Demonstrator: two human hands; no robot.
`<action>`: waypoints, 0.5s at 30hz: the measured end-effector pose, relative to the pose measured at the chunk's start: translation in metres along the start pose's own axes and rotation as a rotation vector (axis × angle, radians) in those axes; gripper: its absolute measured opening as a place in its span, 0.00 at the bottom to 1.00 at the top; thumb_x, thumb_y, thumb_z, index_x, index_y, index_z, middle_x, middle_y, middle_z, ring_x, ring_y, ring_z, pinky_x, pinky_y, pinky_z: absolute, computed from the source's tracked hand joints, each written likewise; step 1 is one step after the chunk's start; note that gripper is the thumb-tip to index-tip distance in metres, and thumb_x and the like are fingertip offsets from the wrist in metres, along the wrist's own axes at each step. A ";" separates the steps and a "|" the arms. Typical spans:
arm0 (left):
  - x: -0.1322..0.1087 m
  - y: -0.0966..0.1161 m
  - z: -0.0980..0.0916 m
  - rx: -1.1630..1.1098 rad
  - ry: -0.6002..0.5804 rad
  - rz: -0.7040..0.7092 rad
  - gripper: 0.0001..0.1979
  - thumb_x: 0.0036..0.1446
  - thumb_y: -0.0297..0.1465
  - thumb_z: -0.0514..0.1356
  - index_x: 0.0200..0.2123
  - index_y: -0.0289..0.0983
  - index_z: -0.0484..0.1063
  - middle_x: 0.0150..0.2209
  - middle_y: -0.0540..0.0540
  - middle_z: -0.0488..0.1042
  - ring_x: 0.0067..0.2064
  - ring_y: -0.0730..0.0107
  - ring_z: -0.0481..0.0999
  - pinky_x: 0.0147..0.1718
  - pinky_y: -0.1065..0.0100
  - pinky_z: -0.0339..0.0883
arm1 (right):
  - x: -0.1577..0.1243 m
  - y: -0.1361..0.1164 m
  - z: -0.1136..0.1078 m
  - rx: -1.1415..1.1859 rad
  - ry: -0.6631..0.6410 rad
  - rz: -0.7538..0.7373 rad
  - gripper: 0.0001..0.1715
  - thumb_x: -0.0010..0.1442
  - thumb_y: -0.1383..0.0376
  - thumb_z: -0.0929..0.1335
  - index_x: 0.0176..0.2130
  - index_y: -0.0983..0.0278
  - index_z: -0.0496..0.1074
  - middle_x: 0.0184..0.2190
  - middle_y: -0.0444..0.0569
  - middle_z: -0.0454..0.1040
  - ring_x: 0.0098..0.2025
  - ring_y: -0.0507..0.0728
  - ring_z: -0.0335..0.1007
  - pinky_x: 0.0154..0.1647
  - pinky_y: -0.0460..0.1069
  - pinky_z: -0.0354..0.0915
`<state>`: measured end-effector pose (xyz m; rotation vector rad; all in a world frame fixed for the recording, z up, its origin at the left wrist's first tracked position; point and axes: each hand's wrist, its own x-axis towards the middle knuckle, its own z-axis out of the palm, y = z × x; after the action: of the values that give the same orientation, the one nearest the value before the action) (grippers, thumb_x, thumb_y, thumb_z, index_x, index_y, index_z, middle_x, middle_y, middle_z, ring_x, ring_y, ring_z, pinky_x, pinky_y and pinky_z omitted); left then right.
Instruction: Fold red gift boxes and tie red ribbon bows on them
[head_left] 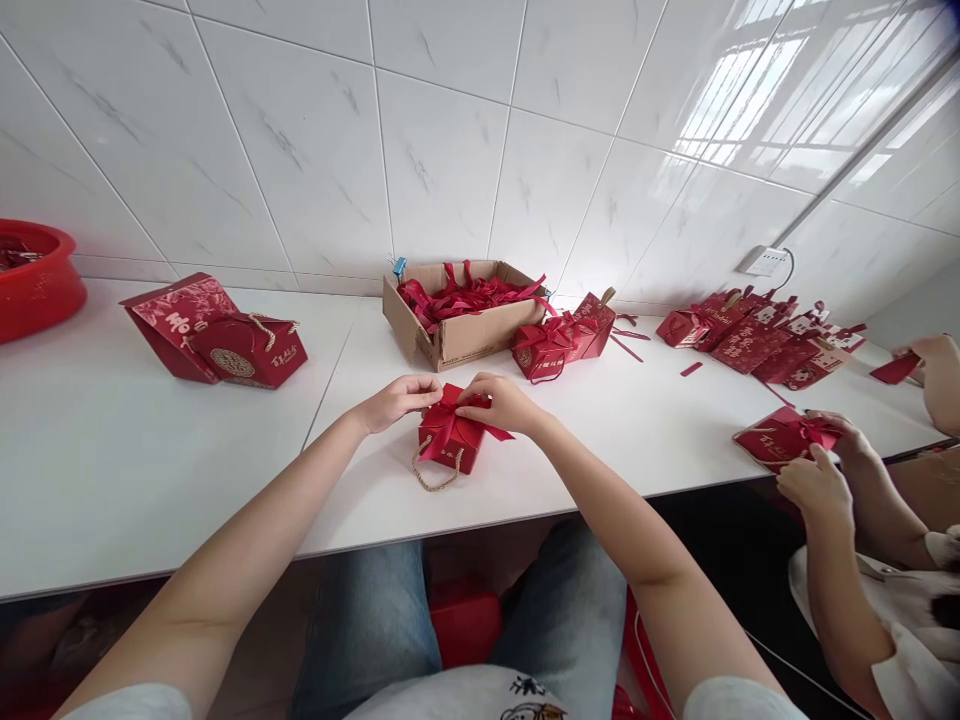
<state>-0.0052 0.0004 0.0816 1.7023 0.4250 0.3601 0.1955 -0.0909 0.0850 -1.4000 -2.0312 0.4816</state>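
A small red gift box [474,458] stands on the white table in front of me, its twisted cord handle [429,487] hanging toward the near edge. Across its top lies a red satin ribbon [444,432] formed into a bow, with one tail running out to the right. My left hand [401,402] pinches at the ribbon on the bow's left side, thumb and fingertips together. From the right, my right hand [504,402] grips the bow near its middle, its fingers curled. The fingertips partly hide the knot.
Behind the box stands a cardboard tray [480,338] of loose red ribbons. Ribboned boxes [551,350] sit beside it; larger red boxes [247,350] are at left, near a red basin [45,285]. At right, a co-worker's hands [825,480] hold another box [772,440].
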 end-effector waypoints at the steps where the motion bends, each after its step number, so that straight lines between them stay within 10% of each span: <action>1: 0.000 0.000 0.000 0.011 0.002 0.002 0.15 0.55 0.42 0.60 0.26 0.36 0.67 0.25 0.51 0.67 0.27 0.74 0.66 0.28 0.70 0.60 | 0.000 0.000 0.000 -0.002 0.000 -0.005 0.06 0.56 0.65 0.71 0.34 0.65 0.78 0.31 0.45 0.71 0.30 0.49 0.65 0.37 0.46 0.62; 15: 0.002 0.001 0.001 0.150 0.010 -0.010 0.15 0.53 0.42 0.60 0.25 0.35 0.65 0.26 0.50 0.64 0.28 0.73 0.64 0.29 0.69 0.62 | -0.003 0.000 -0.001 0.003 -0.043 -0.032 0.06 0.56 0.69 0.69 0.28 0.66 0.75 0.29 0.45 0.69 0.31 0.50 0.65 0.36 0.46 0.62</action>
<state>-0.0031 -0.0003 0.0823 1.8445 0.4777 0.3365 0.1971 -0.0933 0.0850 -1.3639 -2.0835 0.5050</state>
